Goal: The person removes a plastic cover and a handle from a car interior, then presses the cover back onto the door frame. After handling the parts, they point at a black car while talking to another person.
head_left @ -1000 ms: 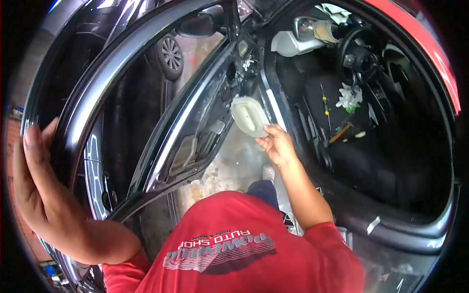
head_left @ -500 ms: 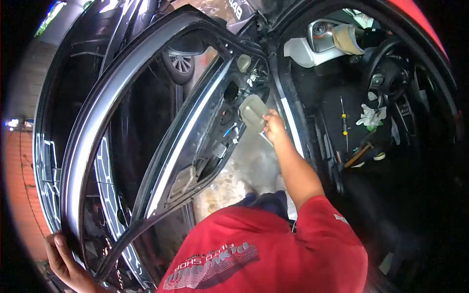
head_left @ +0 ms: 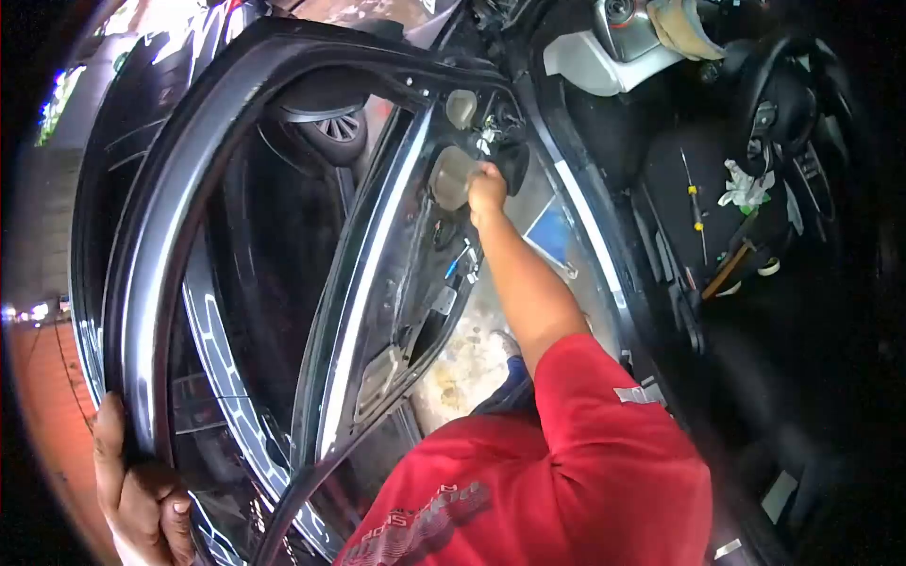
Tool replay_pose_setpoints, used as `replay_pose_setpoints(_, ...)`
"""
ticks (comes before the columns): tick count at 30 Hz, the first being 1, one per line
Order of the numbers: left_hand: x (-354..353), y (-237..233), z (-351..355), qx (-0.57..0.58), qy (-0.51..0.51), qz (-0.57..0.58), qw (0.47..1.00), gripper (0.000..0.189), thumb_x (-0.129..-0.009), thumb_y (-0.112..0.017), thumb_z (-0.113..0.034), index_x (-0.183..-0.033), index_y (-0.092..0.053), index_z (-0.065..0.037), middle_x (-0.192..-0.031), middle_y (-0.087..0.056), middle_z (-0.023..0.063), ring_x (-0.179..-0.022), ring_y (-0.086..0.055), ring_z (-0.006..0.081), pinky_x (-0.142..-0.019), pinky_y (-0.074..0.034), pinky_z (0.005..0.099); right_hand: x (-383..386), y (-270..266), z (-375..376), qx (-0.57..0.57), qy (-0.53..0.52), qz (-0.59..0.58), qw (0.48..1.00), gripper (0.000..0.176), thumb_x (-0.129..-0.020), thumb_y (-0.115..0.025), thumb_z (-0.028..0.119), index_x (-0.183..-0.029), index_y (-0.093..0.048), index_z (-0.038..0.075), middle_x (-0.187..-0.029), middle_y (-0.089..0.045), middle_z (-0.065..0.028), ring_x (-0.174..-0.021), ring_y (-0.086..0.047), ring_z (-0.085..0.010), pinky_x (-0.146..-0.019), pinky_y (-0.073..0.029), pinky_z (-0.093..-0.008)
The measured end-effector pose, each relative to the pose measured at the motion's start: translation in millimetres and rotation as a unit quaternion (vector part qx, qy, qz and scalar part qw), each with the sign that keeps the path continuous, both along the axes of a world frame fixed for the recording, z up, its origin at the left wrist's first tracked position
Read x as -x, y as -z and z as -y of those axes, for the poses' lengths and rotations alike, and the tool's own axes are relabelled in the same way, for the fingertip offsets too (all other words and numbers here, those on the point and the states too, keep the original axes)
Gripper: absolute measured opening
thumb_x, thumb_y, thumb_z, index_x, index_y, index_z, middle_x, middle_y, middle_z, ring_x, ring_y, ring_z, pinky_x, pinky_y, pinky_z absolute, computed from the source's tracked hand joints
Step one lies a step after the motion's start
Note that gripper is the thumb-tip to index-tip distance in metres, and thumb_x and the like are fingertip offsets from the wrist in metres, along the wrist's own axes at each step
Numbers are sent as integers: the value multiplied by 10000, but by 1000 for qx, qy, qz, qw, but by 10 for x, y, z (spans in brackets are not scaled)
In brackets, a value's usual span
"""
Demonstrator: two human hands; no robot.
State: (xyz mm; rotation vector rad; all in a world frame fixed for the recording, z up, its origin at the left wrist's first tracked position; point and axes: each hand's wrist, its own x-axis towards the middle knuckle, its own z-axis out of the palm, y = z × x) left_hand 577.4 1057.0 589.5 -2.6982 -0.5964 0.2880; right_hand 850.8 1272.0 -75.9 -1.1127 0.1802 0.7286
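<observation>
The fingers of my right hand are closed on the edge of a beige, shallow plastic cover. That cover lies against the inner side of an opened car door, over where a dark round hole showed before. Just above it on the door is a smaller beige patch, with loose white connectors beside it. Lower down, a blue-tipped wire hangs near the door's lower opening. At the lower left, my left hand is wrapped round the door's window frame.
On the dark cabin floor to my right lie a yellow-handled screwdriver, a wooden-handled hammer, crumpled white paper and a tape roll. The steering wheel is beyond. Another dark car stands close behind the door.
My right hand has brought the beige cover left, from beside the door onto its inner panel. My left hand stays on the frame, showing more of itself. The view has shifted.
</observation>
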Motion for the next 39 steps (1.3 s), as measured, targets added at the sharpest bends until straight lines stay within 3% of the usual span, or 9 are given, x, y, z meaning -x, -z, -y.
replay_pose_setpoints(3,114,-28,-121,46,-124,32,991,405,-1141,-562,-304,-856,-573,-16,-1717,-376,338,-1491,-525,453,-1262,-359,510,71,192,-200,146,52,159,975,322,-917,-743,105,-1238,-765,106,-1008,-783,-121,-944,-760,-346,-862,-581,-441)
replay_pose_setpoints(7,-218,42,-320,50,87,-5,995,307,-1133,-617,-286,-1041,-726,-15,-1568,-572,291,-1321,-677,386,-996,-637,500,78,-133,-153,299,-7,193,935,342,-942,-764,249,-1278,-797,198,-1268,-729,-175,-1216,-691,-417,-1028,-553,-505)
replay_pose_setpoints(12,-187,55,-340,73,58,-11,996,339,-1138,-607,-317,-1039,-720,-13,-1628,-524,254,-1155,-731,252,-776,-657,326,84,-166,-141,292,-4,216,932,398,-958,-769,259,-1348,-783,183,-1295,-713,-179,-1213,-685,-418,-1047,-546,-509)
replay_pose_setpoints(19,-257,110,-330,64,47,0,997,354,-1145,-594,-331,-1057,-725,-14,-1634,-524,234,-1159,-730,266,-774,-657,339,193,-699,69,248,-97,246,932,551,-1057,-665,331,-1560,-610,113,-1446,-671,-267,-1299,-660,-465,-1108,-520,-507)
replay_pose_setpoints(25,-2,-86,-312,62,48,-47,996,315,-1142,-600,-289,-1032,-714,-17,-1614,-541,244,-1209,-726,277,-817,-680,347,404,-975,0,98,-75,260,958,744,-1161,-434,452,-1745,-217,47,-1777,-188,-344,-1647,-200,-516,-1333,-230,-564)
replay_pose_setpoints(27,196,-179,-204,73,-124,-58,988,353,-1151,-531,-256,-922,-599,4,-1694,-415,331,-1533,-485,434,-1286,-323,521,438,-1099,-74,94,-87,202,971,770,-1173,-368,501,-1774,-95,105,-1803,-42,-337,-1675,-63,-513,-1349,-124,-598)
replay_pose_setpoints(30,-89,-9,-475,110,36,-25,993,296,-1142,-595,-266,-1026,-715,-21,-1589,-561,253,-1291,-704,279,-907,-688,352,450,-948,-211,124,-76,225,963,775,-1172,-356,519,-1777,-79,122,-1805,-29,-335,-1680,-16,-505,-1355,-92,-593)
replay_pose_setpoints(34,-336,110,-433,54,104,-8,993,275,-1139,-597,-235,-1014,-719,-23,-1575,-589,236,-1466,-590,375,-1191,-546,559,417,-1104,19,84,-133,204,966,785,-1172,-335,532,-1779,-55,120,-1815,-22,-311,-1682,-1,-500,-1357,-85,-589)
replay_pose_setpoints(39,-364,42,-302,43,38,-56,997,246,-1123,-614,-231,-1048,-748,-39,-1499,-654,254,-1486,-557,433,-1221,-483,628,535,-879,131,0,-184,251,950,785,-1165,-372,535,-1773,-137,98,-1820,-92,-286,-1692,-59,-459,-1365,-116,-538)
